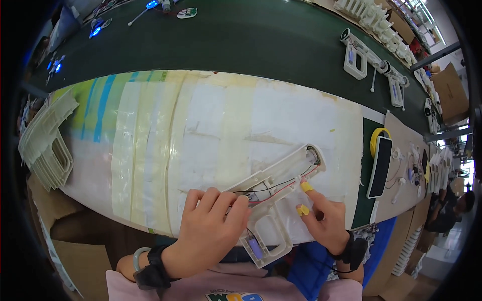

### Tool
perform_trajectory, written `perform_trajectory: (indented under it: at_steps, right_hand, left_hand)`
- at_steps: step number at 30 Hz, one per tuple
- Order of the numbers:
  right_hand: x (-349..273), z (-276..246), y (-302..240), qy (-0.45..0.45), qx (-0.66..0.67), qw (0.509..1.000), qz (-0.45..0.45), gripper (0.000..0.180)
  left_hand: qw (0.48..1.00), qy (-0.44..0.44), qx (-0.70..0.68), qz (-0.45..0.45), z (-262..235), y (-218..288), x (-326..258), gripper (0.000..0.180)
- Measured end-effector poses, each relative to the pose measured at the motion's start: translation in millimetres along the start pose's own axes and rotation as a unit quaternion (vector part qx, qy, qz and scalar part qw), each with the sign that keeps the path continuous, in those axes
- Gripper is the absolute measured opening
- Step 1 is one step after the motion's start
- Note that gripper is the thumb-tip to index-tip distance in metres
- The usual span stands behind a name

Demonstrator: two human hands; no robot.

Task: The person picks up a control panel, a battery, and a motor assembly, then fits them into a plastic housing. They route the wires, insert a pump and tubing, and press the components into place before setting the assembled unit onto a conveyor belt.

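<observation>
A white plastic housing half (273, 215) with a looped handle lies open side up at the near edge of the work surface. Inside it run a red wire (281, 191) and a black wire (283, 184), toward a small round part (314, 156) at its far end. A purple cylindrical cell (255, 248) sits in the handle. My left hand (213, 220) is curled over the housing's left end, its fingertips partly hidden. Yellow tape wraps the thumb and index finger of my right hand (324, 215); they are apart, the index fingertip at the housing's edge beside the red wire.
Stacked white plastic shells (47, 143) stand at the left edge. To the right lie a phone (380, 167) and a yellow tape roll (377, 138). On the green belt (241, 45) beyond are assembled white gun-shaped units (355, 62) and blue-lit circuit parts (96, 31). Cardboard boxes flank the bench.
</observation>
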State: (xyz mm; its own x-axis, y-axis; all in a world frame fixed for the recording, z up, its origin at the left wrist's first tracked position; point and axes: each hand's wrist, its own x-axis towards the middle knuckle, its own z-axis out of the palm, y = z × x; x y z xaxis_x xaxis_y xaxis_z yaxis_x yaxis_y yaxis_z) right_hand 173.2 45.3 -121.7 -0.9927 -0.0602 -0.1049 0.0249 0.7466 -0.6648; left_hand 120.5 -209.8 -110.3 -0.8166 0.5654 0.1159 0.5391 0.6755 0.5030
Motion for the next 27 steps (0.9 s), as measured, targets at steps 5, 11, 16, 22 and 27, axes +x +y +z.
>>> perform_trajectory:
  at_steps: [5,11,16,22,27]
  right_hand:
    - [12,-18,-17,-0.063,-0.050,0.997,-0.004,0.048]
    - [19,-21,-29,-0.054,-0.170,0.982,-0.059,0.044]
    - [29,-17,-29,0.003,-0.156,0.977,-0.144,0.028]
    - [13,-6,-34,0.010,-0.090,0.988,-0.125,0.026]
    - [8,2,-32,0.040,-0.073,0.991,-0.104,0.026]
  left_hand:
    - [0.998,-0.005,-0.046,0.046,7,-3,-8,0.023]
    - [0.987,0.051,-0.126,-0.081,-5,-3,2,0.037]
    - [0.995,-0.005,-0.067,-0.076,-7,-20,-10,0.046]
    - [0.992,-0.040,-0.116,-0.005,-23,-53,20,0.036]
    - [0.981,-0.080,-0.176,-0.014,-31,-51,33,0.017]
